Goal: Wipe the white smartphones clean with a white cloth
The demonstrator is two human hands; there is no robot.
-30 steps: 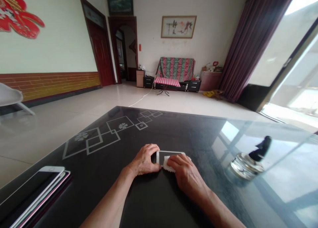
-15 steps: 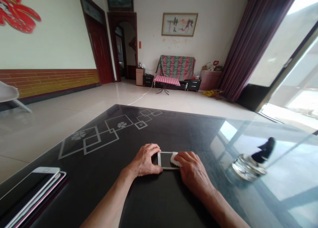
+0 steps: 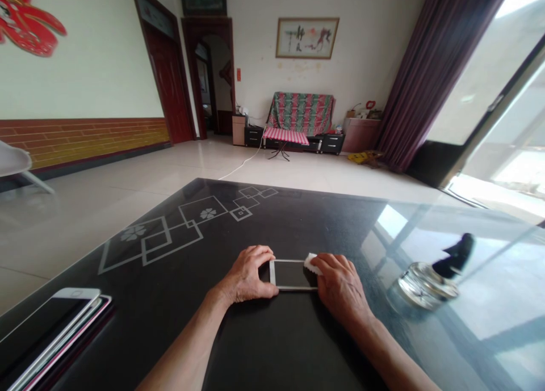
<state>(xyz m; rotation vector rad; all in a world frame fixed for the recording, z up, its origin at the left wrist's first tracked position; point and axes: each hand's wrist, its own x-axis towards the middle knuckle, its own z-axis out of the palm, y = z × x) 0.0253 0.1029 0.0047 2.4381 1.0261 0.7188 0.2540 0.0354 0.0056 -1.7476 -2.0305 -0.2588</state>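
Note:
A white-framed phone point(image 3: 290, 274) with a dark screen lies flat on the black table point(image 3: 264, 345). My left hand point(image 3: 249, 274) grips its left end, thumb at the near edge and fingers at the far edge. Under the fingertips of my right hand point(image 3: 340, 283) is a white cloth or pad point(image 3: 312, 263), pressed on the phone's right end. That end of the phone is partly hidden by the hand.
Stacked phones point(image 3: 55, 328) lie at the table's left. A clear glass bottle point(image 3: 428, 286) with a black top stands at the right. Beyond the table are a small folding table point(image 3: 286, 136) and a white chair point(image 3: 15, 159).
My right hand has slid to the right with the white cloth, uncovering more of the screen. My left hand stays on the phone's left end.

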